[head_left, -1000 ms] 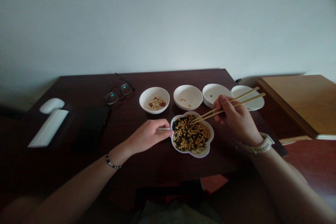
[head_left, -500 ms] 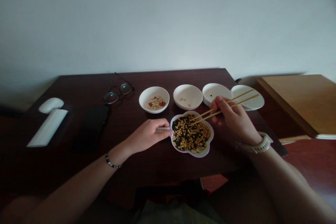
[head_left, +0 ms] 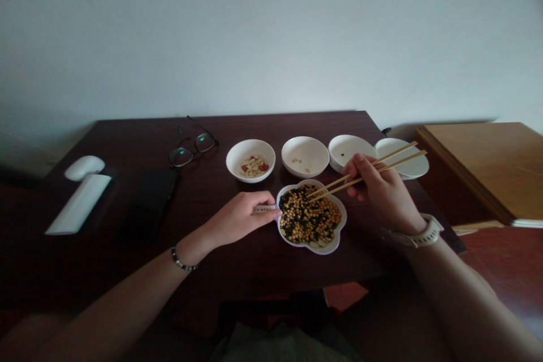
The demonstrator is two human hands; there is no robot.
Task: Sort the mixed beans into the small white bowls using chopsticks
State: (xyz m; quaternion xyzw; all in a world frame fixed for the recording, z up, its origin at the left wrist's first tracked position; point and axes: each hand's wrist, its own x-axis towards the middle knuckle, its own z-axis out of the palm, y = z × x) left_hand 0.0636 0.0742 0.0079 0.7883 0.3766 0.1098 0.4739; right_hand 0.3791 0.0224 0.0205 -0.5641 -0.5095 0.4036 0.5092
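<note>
From right of the flower-shaped dish [head_left: 339,232], the right hand [head_left: 384,192] pinched chopsticks [head_left: 337,189] slanting down-left into its beans [head_left: 309,218]; the left hand [head_left: 240,214], nearer, gripped its handle [head_left: 263,210].

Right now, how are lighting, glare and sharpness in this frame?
Head view: dim, with green glare on the glasses; head view again: a flat black object nearly merges with the dark tabletop, and print on the handle is unreadable.
</note>
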